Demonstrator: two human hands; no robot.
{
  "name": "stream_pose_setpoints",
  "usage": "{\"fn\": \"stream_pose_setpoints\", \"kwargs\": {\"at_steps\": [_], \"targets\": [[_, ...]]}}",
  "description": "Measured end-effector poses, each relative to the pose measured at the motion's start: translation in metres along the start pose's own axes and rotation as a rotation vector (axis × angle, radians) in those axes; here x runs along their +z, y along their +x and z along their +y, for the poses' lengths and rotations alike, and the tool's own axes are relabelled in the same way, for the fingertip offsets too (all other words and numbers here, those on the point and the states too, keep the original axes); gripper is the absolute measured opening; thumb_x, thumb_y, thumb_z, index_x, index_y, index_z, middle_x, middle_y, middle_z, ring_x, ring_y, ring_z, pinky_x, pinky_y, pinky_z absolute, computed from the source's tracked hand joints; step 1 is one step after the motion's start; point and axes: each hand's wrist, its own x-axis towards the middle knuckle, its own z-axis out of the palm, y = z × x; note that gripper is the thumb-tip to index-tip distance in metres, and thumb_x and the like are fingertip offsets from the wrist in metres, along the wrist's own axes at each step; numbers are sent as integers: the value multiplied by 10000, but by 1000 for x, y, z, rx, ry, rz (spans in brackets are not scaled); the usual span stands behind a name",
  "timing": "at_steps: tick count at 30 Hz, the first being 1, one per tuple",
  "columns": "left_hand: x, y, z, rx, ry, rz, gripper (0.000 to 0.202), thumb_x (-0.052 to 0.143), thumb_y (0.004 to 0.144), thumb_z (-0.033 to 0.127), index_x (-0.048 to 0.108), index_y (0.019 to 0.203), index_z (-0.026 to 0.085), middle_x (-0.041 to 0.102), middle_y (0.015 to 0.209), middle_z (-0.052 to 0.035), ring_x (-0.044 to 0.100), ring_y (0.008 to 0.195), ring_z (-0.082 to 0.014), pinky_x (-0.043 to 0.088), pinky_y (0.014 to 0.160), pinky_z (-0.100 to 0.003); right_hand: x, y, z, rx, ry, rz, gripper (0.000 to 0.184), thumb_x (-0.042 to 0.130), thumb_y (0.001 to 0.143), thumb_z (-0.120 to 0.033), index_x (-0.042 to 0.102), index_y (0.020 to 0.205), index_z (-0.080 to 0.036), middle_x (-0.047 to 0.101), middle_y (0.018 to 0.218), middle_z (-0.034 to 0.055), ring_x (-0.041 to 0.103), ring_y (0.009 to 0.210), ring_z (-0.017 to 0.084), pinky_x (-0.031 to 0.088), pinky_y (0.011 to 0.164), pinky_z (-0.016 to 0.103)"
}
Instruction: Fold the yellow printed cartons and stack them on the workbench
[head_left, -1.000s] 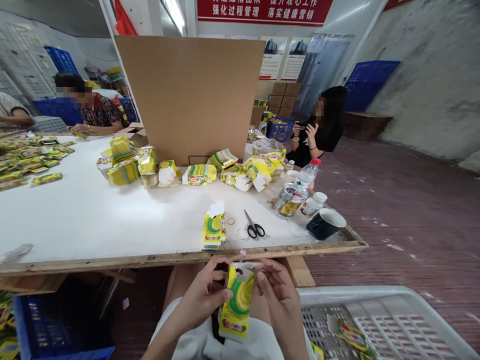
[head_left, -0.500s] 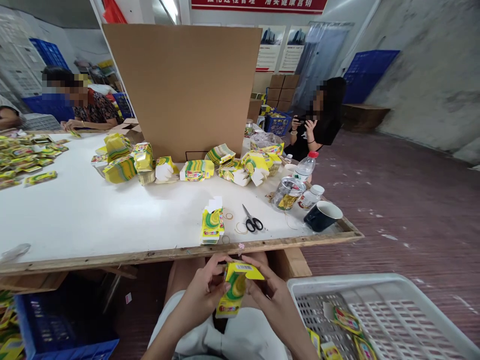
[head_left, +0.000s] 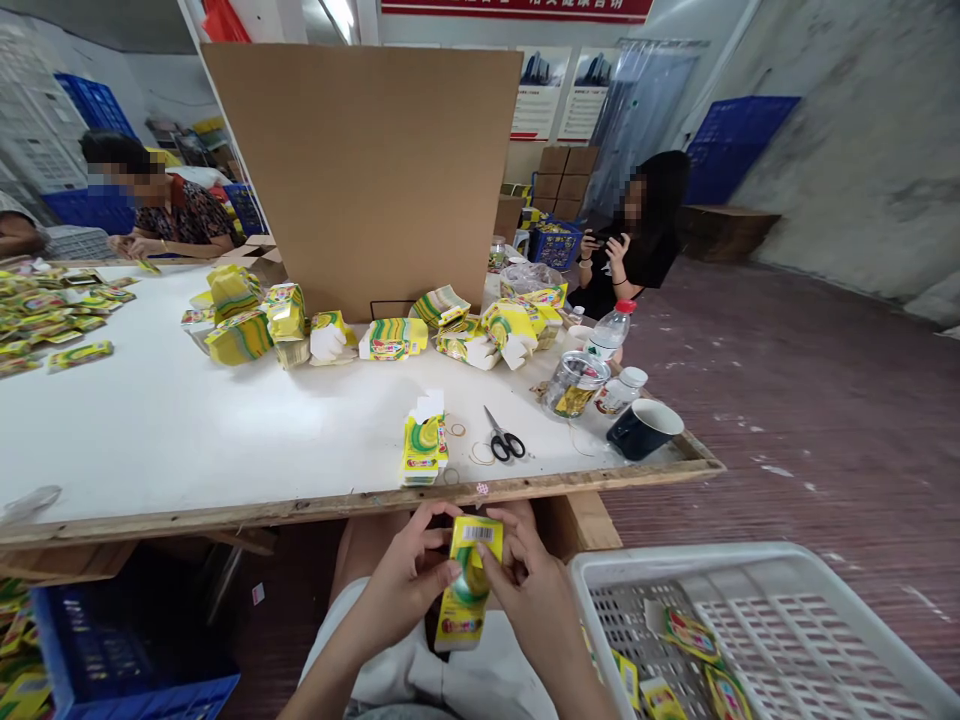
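Over my lap, just off the table's front edge, both hands hold one small yellow-and-green carton (head_left: 466, 590) with a barcode at its top end. My left hand (head_left: 409, 570) is closed on its left side, the thumb on the front face. From the right, my right hand (head_left: 525, 570) grips it, thumb pressed on the printed front near the barcode. A stack of flat cartons (head_left: 424, 445) lies on the table straight ahead, with rubber bands (head_left: 481, 454) and black-handled scissors (head_left: 505, 440) to its right.
Bundled cartons (head_left: 394, 340) line the table's back before a large cardboard sheet (head_left: 360, 180). A mug (head_left: 645, 430), a jar (head_left: 576, 385) and bottles stand at right. A white basket (head_left: 757, 565) with cartons is lower right; a blue crate (head_left: 142, 650) lower left. Two people sit beyond.
The flap that stuck out to the right at the carton's top is now folded in, and the carton stands straighter. My right thumb has moved up and left onto its front.
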Motion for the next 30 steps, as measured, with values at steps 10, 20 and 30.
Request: {"fn": "stream_pose_setpoints", "kwargs": {"at_steps": [10, 20, 30], "targets": [[6, 5, -6, -10, -150, 14, 402, 728, 801, 229, 492, 1127, 228, 723, 946, -62, 685, 779, -166, 492, 660, -232, -11, -2, 8, 10, 312, 68, 252, 634, 861, -399, 697, 1045, -240, 704, 994, 64, 658, 876, 205, 523, 763, 278], [15, 4, -8, 83, -27, 2, 399, 667, 842, 226, 549, 1223, 234, 671, 1199, -123, 666, 1076, -261, 552, 814, -314, -22, -7, -8, -116, 473, 138, 112, 722, 793, -265, 753, 899, -250, 741, 898, 52, 696, 853, 198, 572, 753, 270], [23, 5, -18, 184, 200, 33, 391, 629, 874, 217, 611, 1250, 323, 614, 1301, -57, 650, 1102, -204, 558, 850, -239, -27, -18, 0, -129, 333, 277, 182, 698, 813, -253, 729, 992, -246, 756, 968, 69, 720, 872, 205, 594, 742, 270]]}}
